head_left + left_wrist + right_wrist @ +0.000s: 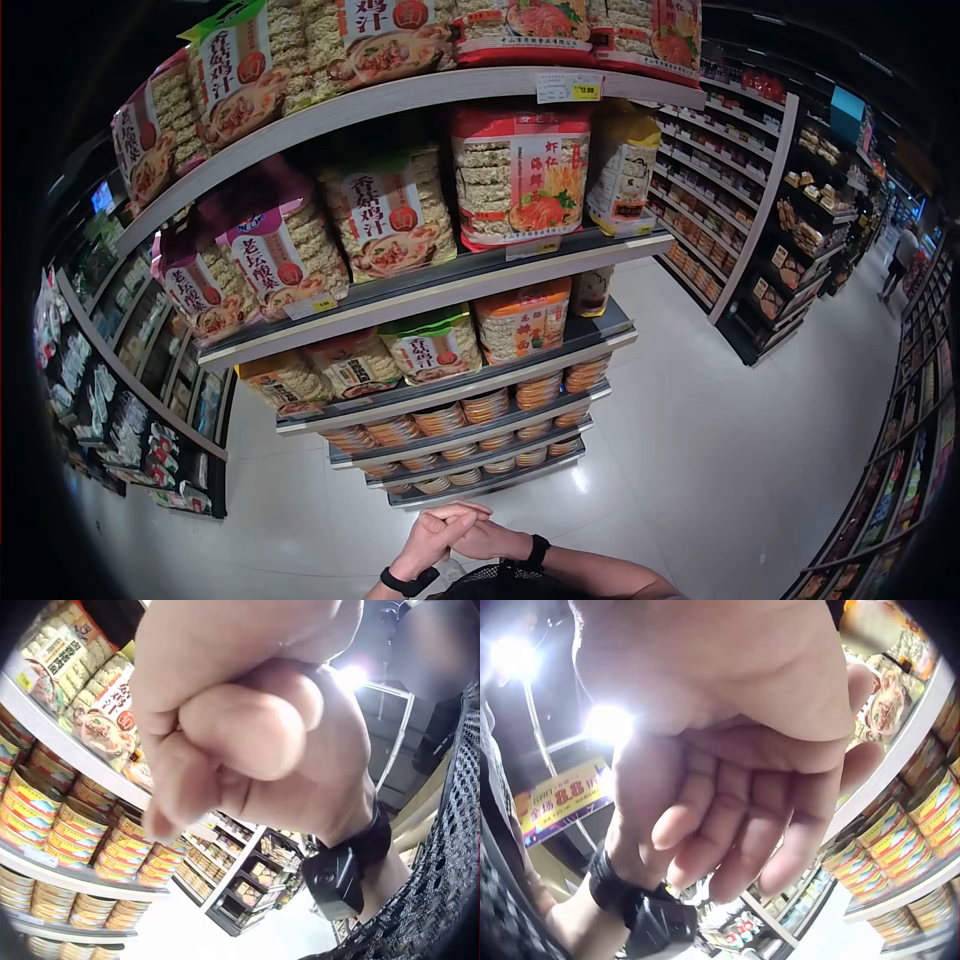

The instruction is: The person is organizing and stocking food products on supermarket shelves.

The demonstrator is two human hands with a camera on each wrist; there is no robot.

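In front of the body, low in the head view, my two bare hands are clasped together. The left hand [428, 540] lies across the right hand [490, 538] and grips it. Bent fingers [240, 731] show in the left wrist view, below the near palm. Seen from the right wrist, the right hand [727, 682] fills the top, with its fingers bent beside the left hand. Neither hand holds any product. Ahead stands a shelf unit with packs of dried noodles, among them a red pack [522, 175] and a green-topped pack [432, 345].
Stacked round tins [75, 832] fill lower shelves. A price tag [568, 87] hangs on the upper shelf edge. Other stocked racks [725, 180] stand right and left. Pale floor [690, 420] runs along the right aisle, where a person [903, 255] stands far off.
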